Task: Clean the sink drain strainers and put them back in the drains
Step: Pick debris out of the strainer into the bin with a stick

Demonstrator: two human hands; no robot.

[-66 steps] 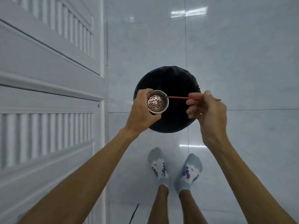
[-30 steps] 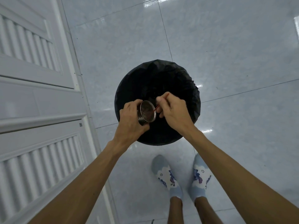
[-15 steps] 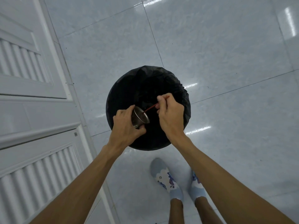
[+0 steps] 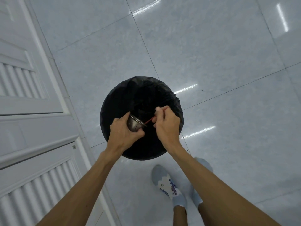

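The metal strainer (image 4: 134,123) hangs over the near-left part of a round bin lined with a black bag (image 4: 114,105), tipped on its side so its perforated wall faces the camera and its mouth points right, toward the other hand. What lies inside the strainer cannot be seen from this angle. A thin red stick (image 4: 149,120) reaches into its mouth from the right.

The bin's interior is dark and its contents cannot be made out. The bag's edge is folded over the rim all around. The bin stands on pale glossy floor tiles (image 4: 228,62), with wide open floor to its right and far side. On the left, a white louvred door (image 4: 24,79) and its frame run close beside the bin, leaving only a narrow strip of tile between them.

The left hand (image 4: 123,132) is closed around the strainer, thumb on the near side and fingers curled over the far side. The right hand (image 4: 166,123) is curled into a loose fist, pinching the red stick, whose far end shows above the knuckles. Both forearms reach forward from the near edge. 2 feet in light blue patterned socks (image 4: 164,183) stand on the tile just near the bin, to the right.
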